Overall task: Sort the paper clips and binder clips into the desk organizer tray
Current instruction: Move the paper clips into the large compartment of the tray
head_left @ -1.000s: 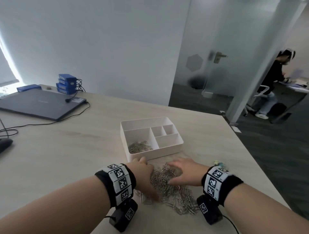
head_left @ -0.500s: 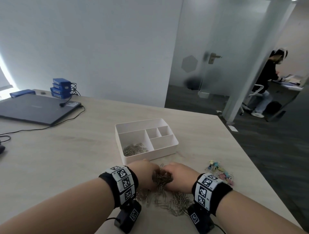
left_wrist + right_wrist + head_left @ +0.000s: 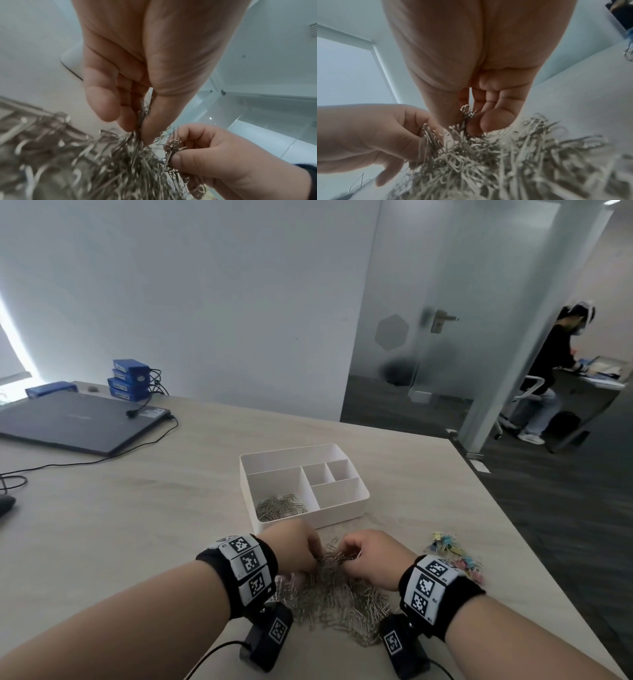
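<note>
The left hand [image 3: 297,549] and right hand [image 3: 373,559] each pinch a tuft of paper clips [image 3: 337,594] from the heap on the table [image 3: 120,508], just before the white organizer tray [image 3: 342,517], binder clips [image 3: 452,556] lying to the right.

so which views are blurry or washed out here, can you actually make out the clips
Head view: sharp, wide-angle bend, window glare at the left edge; paper clips read as a grey tangle. Left wrist view: left hand sharp, nearest clips smeared. Right wrist view: soft all over, clips by the right hand clearer than those at the bottom.
</note>
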The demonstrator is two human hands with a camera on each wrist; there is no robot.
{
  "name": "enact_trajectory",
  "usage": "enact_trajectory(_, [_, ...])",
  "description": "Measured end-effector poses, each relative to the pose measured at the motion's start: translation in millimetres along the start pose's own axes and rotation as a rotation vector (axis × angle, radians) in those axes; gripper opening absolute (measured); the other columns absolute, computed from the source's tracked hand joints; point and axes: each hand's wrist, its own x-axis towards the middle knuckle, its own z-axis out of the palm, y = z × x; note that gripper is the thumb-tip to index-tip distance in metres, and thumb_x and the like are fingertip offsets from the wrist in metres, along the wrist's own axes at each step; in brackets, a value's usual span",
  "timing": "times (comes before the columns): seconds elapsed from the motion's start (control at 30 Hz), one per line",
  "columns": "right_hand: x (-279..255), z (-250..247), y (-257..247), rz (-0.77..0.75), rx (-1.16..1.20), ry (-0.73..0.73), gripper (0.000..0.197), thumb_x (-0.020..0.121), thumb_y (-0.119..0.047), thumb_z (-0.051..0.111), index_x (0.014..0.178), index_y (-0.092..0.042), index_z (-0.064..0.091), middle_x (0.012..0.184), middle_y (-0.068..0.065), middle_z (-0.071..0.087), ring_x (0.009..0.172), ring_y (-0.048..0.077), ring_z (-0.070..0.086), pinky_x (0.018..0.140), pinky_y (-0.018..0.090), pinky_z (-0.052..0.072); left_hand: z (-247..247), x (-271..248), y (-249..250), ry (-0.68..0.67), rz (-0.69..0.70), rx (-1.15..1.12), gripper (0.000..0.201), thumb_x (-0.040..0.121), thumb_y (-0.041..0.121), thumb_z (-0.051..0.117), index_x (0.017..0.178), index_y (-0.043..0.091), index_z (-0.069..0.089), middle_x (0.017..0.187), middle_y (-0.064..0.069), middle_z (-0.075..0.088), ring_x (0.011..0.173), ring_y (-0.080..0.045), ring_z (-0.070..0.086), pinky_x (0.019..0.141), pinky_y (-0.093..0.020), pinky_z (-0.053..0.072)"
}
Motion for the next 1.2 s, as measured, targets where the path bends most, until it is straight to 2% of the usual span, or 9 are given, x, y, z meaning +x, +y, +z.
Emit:
enact_trajectory(0.13, [2, -4, -3, 0.023, 0.141, 0.021, 0.016, 0.084, -0.01, 0.072, 0.091, -0.024, 0.067, 0.079, -0.005, 0.069, 0.049, 0.001, 0.06, 0.053, 0.024, 0.054, -7, 1, -5, 0.045, -0.011, -0.11, 0.008, 0.083, 0.019, 0.072, 0.082, 0.027, 0.072, 0.081, -0.001, 0.075, 0.053, -0.014, 0.07, 0.054, -0.026, 0.059])
enact_trajectory(0.27, [2, -4, -1, 0.029, 0.191, 0.013, 0.015, 0.085, -0.008, 0.072, 0.092, -0.021, 0.068, 0.08, -0.002, 0.069, 0.053, 0.007, 0.061, 0.059, 0.033, 0.058, -12, -1, -11, 0.056, 0.01, -0.229, 0.004, 0.08, 0.02, 0.075, 0.083, 0.024, 0.075, 0.087, -0.004, 0.076, 0.069, -0.023, 0.076, 0.066, -0.038, 0.065])
enact_trajectory(0.33, [2, -3, 0, 0.034, 0.214, 0.008, 0.014, 0.085, -0.009, 0.073, 0.092, -0.021, 0.069, 0.08, -0.001, 0.07, 0.053, 0.011, 0.062, 0.061, 0.037, 0.059, -18, -4, -13, 0.073, 0.031, -0.275, 0.005, 0.081, 0.02, 0.076, 0.086, 0.021, 0.076, 0.085, -0.002, 0.076, 0.071, -0.024, 0.075, 0.066, -0.037, 0.065])
enact_trajectory(0.5, [-3, -3, 0, 0.051, 0.247, 0.008, 0.014, 0.088, -0.01, 0.072, 0.1, -0.016, 0.069, 0.081, -0.001, 0.069, 0.052, 0.009, 0.061, 0.054, 0.026, 0.055, -51, -5, -19, 0.233, 0.03, -0.439, 0.008, 0.081, 0.017, 0.079, 0.089, 0.017, 0.077, 0.081, 0.002, 0.074, 0.071, -0.013, 0.07, 0.056, -0.03, 0.061])
enact_trajectory(0.6, [-5, -1, 1, 0.067, 0.309, 0.005, 0.014, 0.087, -0.008, 0.073, 0.097, -0.015, 0.069, 0.078, 0.0, 0.067, 0.053, 0.012, 0.062, 0.054, 0.027, 0.057, -73, 2, -27, 0.371, -0.023, -0.533, 0.009, 0.08, 0.012, 0.079, 0.086, 0.017, 0.075, 0.08, -0.003, 0.074, 0.067, -0.02, 0.071, 0.058, -0.036, 0.063])
enact_trajectory(0.7, [-6, 0, 2, 0.082, 0.357, -0.001, 0.013, 0.086, -0.006, 0.073, 0.094, -0.015, 0.069, 0.078, 0.002, 0.065, 0.053, 0.011, 0.061, 0.052, 0.024, 0.054, -86, 8, -33, 0.447, -0.05, -0.528, 0.009, 0.083, 0.011, 0.076, 0.084, 0.019, 0.072, 0.082, -0.005, 0.073, 0.074, -0.029, 0.075, 0.063, -0.043, 0.064])
enact_trajectory(0.83, [-7, 1, -1, 0.088, 0.423, 0.002, 0.012, 0.085, -0.005, 0.075, 0.095, -0.01, 0.07, 0.075, 0.005, 0.065, 0.053, 0.013, 0.06, 0.051, 0.027, 0.054, -90, 13, -40, 0.481, -0.093, -0.508, 0.008, 0.083, 0.011, 0.077, 0.082, 0.018, 0.073, 0.087, -0.007, 0.074, 0.081, -0.031, 0.075, 0.062, -0.043, 0.064])
enact_trajectory(0.97, [-3, -2, -8, 0.081, 0.499, 0.018, 0.016, 0.085, -0.004, 0.075, 0.1, -0.001, 0.069, 0.078, 0.006, 0.067, 0.054, 0.013, 0.061, 0.053, 0.028, 0.056, -83, 10, -48, 0.478, -0.089, -0.513, 0.013, 0.082, 0.012, 0.077, 0.093, 0.018, 0.073, 0.091, -0.003, 0.074, 0.081, -0.021, 0.074, 0.057, -0.035, 0.063])
enact_trajectory(1.2, [28, -17, -45, 0.032, 0.727, 0.063, 0.013, 0.086, 0.005, 0.072, 0.091, -0.007, 0.068, 0.076, 0.007, 0.066, 0.059, 0.015, 0.06, 0.053, 0.028, 0.053, -69, -18, -57, 0.525, -0.045, -0.617, 0.009, 0.087, 0.012, 0.068, 0.091, 0.018, 0.074, 0.081, -0.008, 0.074, 0.081, -0.022, 0.074, 0.054, -0.032, 0.061])
